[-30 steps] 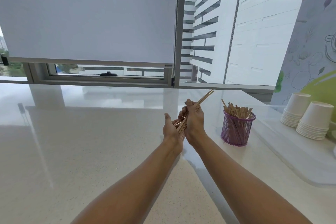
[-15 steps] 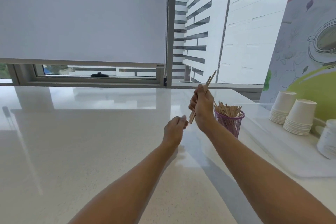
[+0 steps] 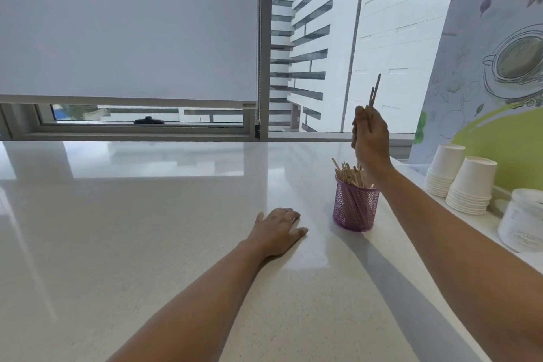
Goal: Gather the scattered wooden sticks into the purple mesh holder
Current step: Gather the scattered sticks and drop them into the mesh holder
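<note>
Risk of a miss: my right hand (image 3: 370,138) is closed round a few wooden sticks (image 3: 374,91), upright, above and slightly behind the purple mesh holder (image 3: 355,207). If I let go off-centre, I judge they hit the rim and skid across the table (image 3: 147,214).
Risk of jamming: the holder is already crowded with splayed sticks (image 3: 349,175) leaning every way. New ones could catch on those tips and stand proud or flip out.
Risk of tipping: the holder looks light, and a sideways push from my wrist could topple it. My left hand (image 3: 279,229) lies flat and spread on the table, holding nothing, near the holder but not touching it, so it is not steadying it.
Neighbours: stacked paper cups (image 3: 470,182) stand well apart on the right, and I think they are safe.
Materials: thin, flat, pale wood; fine purple wire mesh, cylindrical, see-through; glossy white speckled stone table, slippery by the look.
Remaining: I see no loose sticks on the table.
</note>
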`<state>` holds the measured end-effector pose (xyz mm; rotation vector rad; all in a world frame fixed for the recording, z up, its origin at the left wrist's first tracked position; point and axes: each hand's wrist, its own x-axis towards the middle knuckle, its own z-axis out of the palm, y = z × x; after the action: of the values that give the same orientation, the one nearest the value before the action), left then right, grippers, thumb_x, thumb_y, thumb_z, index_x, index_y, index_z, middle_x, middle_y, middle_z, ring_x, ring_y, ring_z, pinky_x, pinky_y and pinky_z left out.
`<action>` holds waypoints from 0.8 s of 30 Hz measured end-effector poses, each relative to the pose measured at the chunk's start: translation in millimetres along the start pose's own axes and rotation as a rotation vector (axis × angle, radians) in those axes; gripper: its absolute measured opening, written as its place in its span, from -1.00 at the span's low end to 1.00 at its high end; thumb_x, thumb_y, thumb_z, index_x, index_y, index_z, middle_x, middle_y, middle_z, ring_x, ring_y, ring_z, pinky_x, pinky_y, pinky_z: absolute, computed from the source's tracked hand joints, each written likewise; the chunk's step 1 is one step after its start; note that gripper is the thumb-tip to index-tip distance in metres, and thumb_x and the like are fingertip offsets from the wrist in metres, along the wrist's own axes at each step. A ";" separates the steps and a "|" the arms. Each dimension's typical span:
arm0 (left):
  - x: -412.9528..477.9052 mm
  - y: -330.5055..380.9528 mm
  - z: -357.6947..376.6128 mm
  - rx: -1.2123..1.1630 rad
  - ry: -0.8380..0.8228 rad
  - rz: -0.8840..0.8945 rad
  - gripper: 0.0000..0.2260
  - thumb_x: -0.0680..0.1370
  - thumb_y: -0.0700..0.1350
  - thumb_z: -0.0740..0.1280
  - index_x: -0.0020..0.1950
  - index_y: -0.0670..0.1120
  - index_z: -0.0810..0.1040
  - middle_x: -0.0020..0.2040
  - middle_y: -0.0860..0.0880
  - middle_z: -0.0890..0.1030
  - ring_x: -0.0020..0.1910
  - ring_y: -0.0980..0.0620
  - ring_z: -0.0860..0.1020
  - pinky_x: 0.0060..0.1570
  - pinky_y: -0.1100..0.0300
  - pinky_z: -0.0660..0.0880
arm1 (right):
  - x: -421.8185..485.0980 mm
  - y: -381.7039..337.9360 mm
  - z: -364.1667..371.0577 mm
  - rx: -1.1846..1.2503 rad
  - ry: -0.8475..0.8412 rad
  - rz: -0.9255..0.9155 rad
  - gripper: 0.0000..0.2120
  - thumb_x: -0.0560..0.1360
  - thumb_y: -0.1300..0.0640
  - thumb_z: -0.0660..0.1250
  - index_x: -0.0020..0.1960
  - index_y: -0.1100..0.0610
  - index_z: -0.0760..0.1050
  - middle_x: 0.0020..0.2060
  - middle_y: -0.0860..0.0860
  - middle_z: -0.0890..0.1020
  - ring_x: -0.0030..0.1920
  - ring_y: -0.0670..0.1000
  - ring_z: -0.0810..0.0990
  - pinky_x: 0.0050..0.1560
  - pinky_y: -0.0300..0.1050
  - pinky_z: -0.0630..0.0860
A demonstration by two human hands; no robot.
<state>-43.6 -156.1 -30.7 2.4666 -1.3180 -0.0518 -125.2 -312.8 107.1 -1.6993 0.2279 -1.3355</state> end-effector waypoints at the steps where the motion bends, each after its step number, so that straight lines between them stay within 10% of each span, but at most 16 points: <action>1: -0.2 -0.1 0.2 0.003 -0.004 0.000 -0.52 0.59 0.15 0.08 0.44 -0.03 0.26 0.50 -0.01 0.23 0.49 0.04 0.13 0.44 -0.15 0.01 | 0.3 4.0 -1.4 -0.022 -0.013 -0.002 -0.67 0.62 0.08 0.11 -0.32 0.04 0.22 -0.45 0.00 0.29 -0.43 -0.06 0.22 -0.40 -0.13 0.20; 24: -4.3 -0.8 1.4 0.024 0.010 0.020 -0.55 0.60 0.14 0.05 0.44 -0.02 0.26 0.50 0.00 0.23 0.49 0.04 0.14 0.45 -0.11 0.00 | -13.0 43.6 -16.4 -0.314 -0.099 0.088 -0.75 0.57 0.08 0.23 -0.14 0.25 0.52 -0.26 0.08 0.61 -0.21 -0.02 0.57 -0.07 -0.12 0.48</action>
<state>-45.6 -152.6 -32.8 2.4696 -1.3470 -0.0185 -127.6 -337.4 65.6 -1.9860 0.4697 -1.1926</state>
